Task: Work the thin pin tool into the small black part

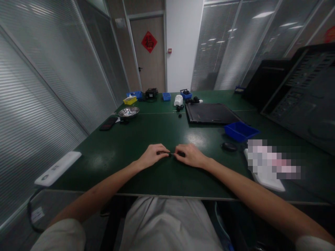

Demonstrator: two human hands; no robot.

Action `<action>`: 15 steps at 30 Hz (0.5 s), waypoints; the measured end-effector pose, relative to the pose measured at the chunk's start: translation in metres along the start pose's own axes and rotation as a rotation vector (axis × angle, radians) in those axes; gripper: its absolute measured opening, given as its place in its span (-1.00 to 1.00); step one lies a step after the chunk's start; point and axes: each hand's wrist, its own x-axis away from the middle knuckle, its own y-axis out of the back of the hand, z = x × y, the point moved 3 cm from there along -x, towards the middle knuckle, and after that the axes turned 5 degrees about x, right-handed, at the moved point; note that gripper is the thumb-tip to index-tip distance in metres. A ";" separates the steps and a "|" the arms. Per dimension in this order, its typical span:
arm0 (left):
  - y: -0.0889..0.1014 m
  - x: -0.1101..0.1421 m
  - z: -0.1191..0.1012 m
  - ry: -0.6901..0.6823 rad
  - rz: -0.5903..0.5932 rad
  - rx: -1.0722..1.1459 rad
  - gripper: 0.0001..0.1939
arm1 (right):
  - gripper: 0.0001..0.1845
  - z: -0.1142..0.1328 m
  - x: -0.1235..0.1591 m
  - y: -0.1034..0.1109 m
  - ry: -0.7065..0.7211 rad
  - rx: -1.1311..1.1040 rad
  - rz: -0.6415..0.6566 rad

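My left hand (pixel 155 155) rests low over the green table, its fingertips pinched on a small black part (pixel 170 154). Facing it, my right hand (pixel 191 155) is closed around a short dark tool (pixel 181 153) that looks like a small screwdriver. A thin, light-coloured shaft runs from the right fingertips to the black part, and the fingertips of both hands are nearly touching. Fingers hide most of both objects, so their exact shape cannot be made out.
Right of my hands are a black mouse (pixel 229 146), a blue tray (pixel 241 131) and a closed black laptop-like slab (pixel 213 113). To the left lie a white power-strip-like bar (pixel 58 168), a phone (pixel 108 123) and a metal dish (pixel 128 112). A large dark case (pixel 303 94) stands far right.
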 end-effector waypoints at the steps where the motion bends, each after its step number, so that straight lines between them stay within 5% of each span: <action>1: 0.000 0.000 0.000 -0.003 -0.008 0.004 -0.76 | -0.87 0.000 0.000 0.000 0.002 -0.009 -0.005; 15: -0.002 0.000 -0.006 -0.013 -0.019 0.004 -0.75 | -0.86 0.007 -0.001 -0.003 0.017 -0.020 0.012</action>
